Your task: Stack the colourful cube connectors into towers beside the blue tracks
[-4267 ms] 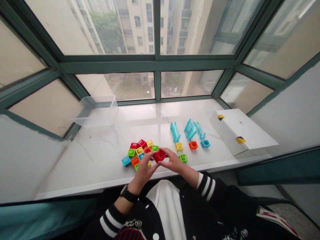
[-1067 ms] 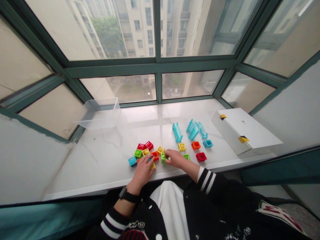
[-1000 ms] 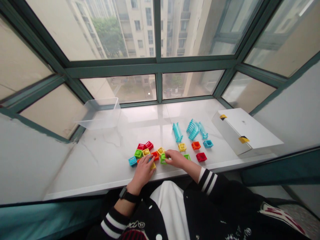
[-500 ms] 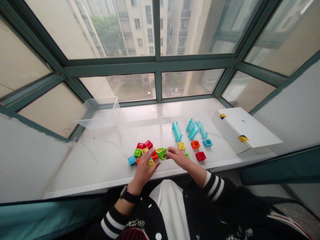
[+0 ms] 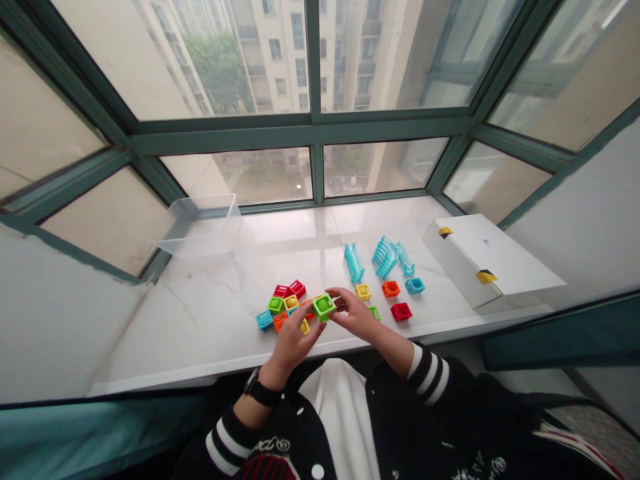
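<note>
Between my two hands is a green toy block [image 5: 324,307], raised above the counter, its open square face with a round centre turned up toward me. My left hand [image 5: 294,339] grips the block's left side between thumb and fingers. On the opposite side, the fingers of my right hand [image 5: 356,316] close around its right edge. Beside and partly behind my left hand lies a cluster of similar blocks: a red block [image 5: 297,289], a green one [image 5: 275,305], a yellow one [image 5: 291,303], a blue one [image 5: 265,321] and an orange one [image 5: 280,321]. My left hand hides some of them.
Right of my hands lie a yellow block [image 5: 363,292], an orange block [image 5: 391,289], a blue block [image 5: 415,286] and a red block [image 5: 401,312]. Translucent blue track pieces [image 5: 354,263] sit behind. A clear bin [image 5: 200,237] stands left, a white box [image 5: 493,260] right.
The green block has turned so its open face points up. My left hand has moved right and closed onto it, uncovering more of the cluster.
</note>
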Motion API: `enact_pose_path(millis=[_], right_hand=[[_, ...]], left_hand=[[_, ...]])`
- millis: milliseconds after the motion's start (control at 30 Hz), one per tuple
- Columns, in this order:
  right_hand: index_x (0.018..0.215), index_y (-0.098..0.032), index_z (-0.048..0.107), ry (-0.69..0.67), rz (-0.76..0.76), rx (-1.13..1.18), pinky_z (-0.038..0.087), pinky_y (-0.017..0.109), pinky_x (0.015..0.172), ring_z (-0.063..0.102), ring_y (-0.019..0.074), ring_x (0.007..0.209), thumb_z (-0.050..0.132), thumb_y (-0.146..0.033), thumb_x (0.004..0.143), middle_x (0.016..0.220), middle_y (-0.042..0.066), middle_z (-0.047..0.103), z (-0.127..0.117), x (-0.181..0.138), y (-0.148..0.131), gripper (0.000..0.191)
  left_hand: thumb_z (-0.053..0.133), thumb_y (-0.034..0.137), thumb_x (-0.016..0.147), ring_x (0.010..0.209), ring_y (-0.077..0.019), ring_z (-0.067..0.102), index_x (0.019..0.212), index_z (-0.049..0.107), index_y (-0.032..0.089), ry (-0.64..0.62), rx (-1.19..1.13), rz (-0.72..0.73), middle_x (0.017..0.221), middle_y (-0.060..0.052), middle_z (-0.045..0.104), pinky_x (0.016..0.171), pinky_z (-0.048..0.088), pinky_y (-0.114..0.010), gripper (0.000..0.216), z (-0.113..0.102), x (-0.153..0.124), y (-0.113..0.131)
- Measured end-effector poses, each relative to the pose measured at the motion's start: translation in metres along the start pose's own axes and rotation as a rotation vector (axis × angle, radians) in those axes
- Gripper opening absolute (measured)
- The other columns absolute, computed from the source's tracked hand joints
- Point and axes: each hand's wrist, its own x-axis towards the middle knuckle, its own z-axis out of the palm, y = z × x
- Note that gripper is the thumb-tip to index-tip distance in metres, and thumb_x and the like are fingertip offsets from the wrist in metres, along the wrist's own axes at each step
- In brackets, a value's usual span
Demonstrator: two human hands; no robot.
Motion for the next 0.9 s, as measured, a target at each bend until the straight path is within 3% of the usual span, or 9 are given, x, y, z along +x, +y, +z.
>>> enact_pose_path(millis=[200, 500, 600, 767, 900], right_hand=[[0.132, -0.025, 0.064, -0.026, -0.073, -0.127, 0.062, 0.037, 0.09, 0.072, 0.0199, 0.098, 0.074, -0.028, 0.088, 0.123, 0.008, 0.069, -0.007, -0.001, -0.001, 0.045], [0.153, -0.033, 0.052, -0.127, -0.115, -0.334, 0.058, 0.044, 0.1, 0.071, 0.0218, 0.104, 0.082, -0.024, 0.084, 0.132, 0.007, 0.069, -0.049, -0.015, -0.004, 0.075], [0.146, -0.031, 0.059, -0.092, -0.093, -0.419, 0.058, 0.044, 0.099, 0.07, 0.0223, 0.102, 0.08, -0.023, 0.084, 0.133, 0.008, 0.069, -0.068, -0.022, -0.001, 0.065], [0.143, -0.027, 0.06, 0.083, -0.024, -0.478, 0.06, 0.044, 0.095, 0.069, 0.0216, 0.095, 0.077, -0.025, 0.084, 0.13, 0.009, 0.07, -0.105, -0.041, 0.017, 0.061], [0.142, -0.024, 0.06, 0.158, 0.05, -0.506, 0.06, 0.044, 0.093, 0.071, 0.0235, 0.095, 0.078, -0.028, 0.083, 0.121, 0.009, 0.073, -0.126, -0.058, 0.034, 0.062]], left_hand=[[0.066, 0.041, 0.098, 0.128, -0.03, 0.068, 0.143, 0.059, 0.022, -0.051, -0.03, -0.014, 0.14, -0.014, 0.07, 0.11, 0.055, -0.049, 0.049, 0.007, -0.001, 0.003], [0.069, 0.039, 0.097, 0.121, -0.0279, 0.07, 0.146, 0.055, 0.024, -0.099, -0.049, 0.057, 0.136, -0.013, 0.071, 0.106, 0.058, -0.048, 0.053, 0.025, 0.011, 0.003], [0.072, 0.037, 0.095, 0.112, -0.0251, 0.071, 0.149, 0.051, 0.026, -0.114, -0.084, 0.048, 0.134, -0.012, 0.07, 0.096, 0.061, -0.044, 0.06, 0.043, 0.019, 0.004], [0.079, 0.036, 0.088, 0.094, -0.0195, 0.07, 0.147, 0.05, 0.027, -0.216, -0.167, -0.01, 0.139, -0.011, 0.065, 0.076, 0.062, -0.036, 0.066, 0.088, 0.026, -0.007], [0.082, 0.032, 0.085, 0.091, -0.0187, 0.069, 0.142, 0.053, 0.027, -0.281, -0.109, 0.007, 0.137, -0.01, 0.064, 0.086, 0.062, -0.041, 0.064, 0.122, 0.028, -0.021]])
